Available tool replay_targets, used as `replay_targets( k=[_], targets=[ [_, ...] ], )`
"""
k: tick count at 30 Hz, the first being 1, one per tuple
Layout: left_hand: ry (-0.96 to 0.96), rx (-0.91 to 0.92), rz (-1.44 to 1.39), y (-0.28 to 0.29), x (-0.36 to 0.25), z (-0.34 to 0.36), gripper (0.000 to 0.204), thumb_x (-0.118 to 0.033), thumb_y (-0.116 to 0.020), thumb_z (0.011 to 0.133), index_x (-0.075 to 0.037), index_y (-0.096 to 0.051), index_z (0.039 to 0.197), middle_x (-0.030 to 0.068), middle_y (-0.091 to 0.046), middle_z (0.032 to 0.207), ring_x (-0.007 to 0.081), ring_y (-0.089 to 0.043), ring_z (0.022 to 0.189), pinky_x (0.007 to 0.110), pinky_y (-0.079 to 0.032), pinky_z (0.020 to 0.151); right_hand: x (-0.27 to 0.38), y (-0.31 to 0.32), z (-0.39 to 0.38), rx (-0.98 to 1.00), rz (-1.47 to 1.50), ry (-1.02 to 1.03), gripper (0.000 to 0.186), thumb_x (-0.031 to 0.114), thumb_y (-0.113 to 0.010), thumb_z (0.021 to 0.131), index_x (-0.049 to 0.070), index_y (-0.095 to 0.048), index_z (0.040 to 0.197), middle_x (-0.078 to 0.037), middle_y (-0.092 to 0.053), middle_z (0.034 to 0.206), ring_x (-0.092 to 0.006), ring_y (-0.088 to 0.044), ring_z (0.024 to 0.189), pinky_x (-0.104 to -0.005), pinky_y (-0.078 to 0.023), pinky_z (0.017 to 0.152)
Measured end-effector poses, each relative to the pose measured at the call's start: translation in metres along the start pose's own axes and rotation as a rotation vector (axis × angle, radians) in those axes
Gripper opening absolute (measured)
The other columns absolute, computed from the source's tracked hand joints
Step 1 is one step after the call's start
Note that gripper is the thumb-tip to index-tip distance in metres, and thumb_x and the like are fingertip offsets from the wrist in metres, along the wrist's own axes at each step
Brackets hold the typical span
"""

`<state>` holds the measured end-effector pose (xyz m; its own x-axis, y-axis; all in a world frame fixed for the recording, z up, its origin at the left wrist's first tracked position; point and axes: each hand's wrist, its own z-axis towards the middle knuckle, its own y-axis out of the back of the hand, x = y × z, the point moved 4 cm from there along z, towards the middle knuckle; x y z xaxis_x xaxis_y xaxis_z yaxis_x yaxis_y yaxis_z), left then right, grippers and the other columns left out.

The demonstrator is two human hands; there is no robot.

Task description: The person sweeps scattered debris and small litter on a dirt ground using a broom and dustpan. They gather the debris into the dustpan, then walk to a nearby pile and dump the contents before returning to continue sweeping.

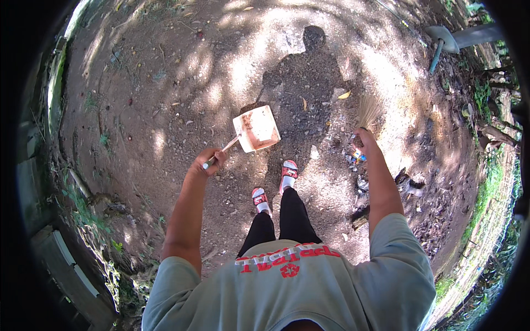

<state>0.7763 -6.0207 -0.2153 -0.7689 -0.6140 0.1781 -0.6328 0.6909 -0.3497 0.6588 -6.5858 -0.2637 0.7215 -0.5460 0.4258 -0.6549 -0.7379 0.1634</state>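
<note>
My left hand (212, 160) is closed round the handle of a dustpan (258, 130). The pan is pale, square and ridged, with brown dirt smeared over its inside, and it is held out ahead of my feet. On the other side, my right hand (364, 141) grips a hand broom (369, 112) of thin tan bristles, which fan out away from me. Some colourful litter (356, 157) lies on the ground just beside and below that hand. A yellow leaf (344, 95) rests to the left of the bristles.
Dirt ground (165, 110) with pebbles and scattered leaves spreads around me. Dark scraps (407, 183) and a charred wood piece (360, 217) lie to my right. A metal object with a grey-green handle (436, 56) stands at the far right. Greenery and a pale strip (475, 231) border the right side.
</note>
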Motion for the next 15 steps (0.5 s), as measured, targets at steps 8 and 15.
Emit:
replay_targets(
  k=[8,15],
  targets=[
    [-0.072,0.044,-0.176,-0.047,-0.005,0.071,0.012,0.0,-0.032,0.091,0.012,-0.034,0.094,0.0074,-0.044,0.07,0.0131,-0.047,0.051,0.022,-0.045,0.041,0.003,-0.044,-0.029,0.201,-0.693,0.053,0.028,0.004,-0.065,0.073,0.005,-0.055,0.099,-0.008,-0.055,0.075,-0.0182,-0.058,0.061,-0.0353,-0.052,0.052],
    [-0.12,-0.031,-0.175,-0.064,-0.004,0.072,0.006,0.002,-0.036,0.089,0.003,-0.035,0.084,0.0069,-0.045,0.07,0.0142,-0.048,0.052,0.023,-0.046,0.042,0.005,0.033,-0.114,0.298,-0.558,0.026,0.068,0.003,-0.063,0.069,0.001,-0.04,0.133,-0.01,-0.059,0.082,-0.0163,-0.056,0.06,-0.0314,-0.047,0.049]
  ],
)
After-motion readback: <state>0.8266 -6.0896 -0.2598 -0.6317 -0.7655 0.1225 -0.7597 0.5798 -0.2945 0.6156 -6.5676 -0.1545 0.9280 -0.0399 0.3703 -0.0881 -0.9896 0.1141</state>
